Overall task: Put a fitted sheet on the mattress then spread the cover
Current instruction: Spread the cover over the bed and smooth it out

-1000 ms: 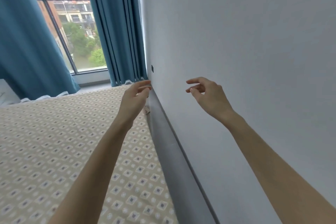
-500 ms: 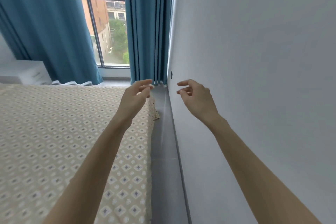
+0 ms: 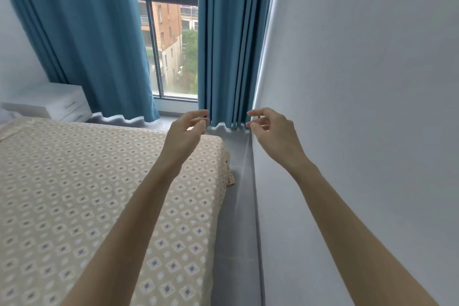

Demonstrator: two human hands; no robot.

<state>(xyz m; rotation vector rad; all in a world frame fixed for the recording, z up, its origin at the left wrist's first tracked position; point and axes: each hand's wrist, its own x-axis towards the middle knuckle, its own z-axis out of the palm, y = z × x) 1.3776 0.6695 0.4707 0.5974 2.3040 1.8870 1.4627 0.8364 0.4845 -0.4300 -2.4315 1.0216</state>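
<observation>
Hovering empty, fingers loosely curled and gripping nothing, left hand [image 3: 185, 131] above the bed's far corner and right hand [image 3: 273, 131] close to the wall [image 3: 360, 107]. Lying smooth over the mattress, patterned fitted sheet [image 3: 99, 194] apparently done; cover unseen, spreading probably remaining.

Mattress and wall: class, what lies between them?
In the head view, only a bare strip of grey floor separates the mattress from the wall.
</observation>
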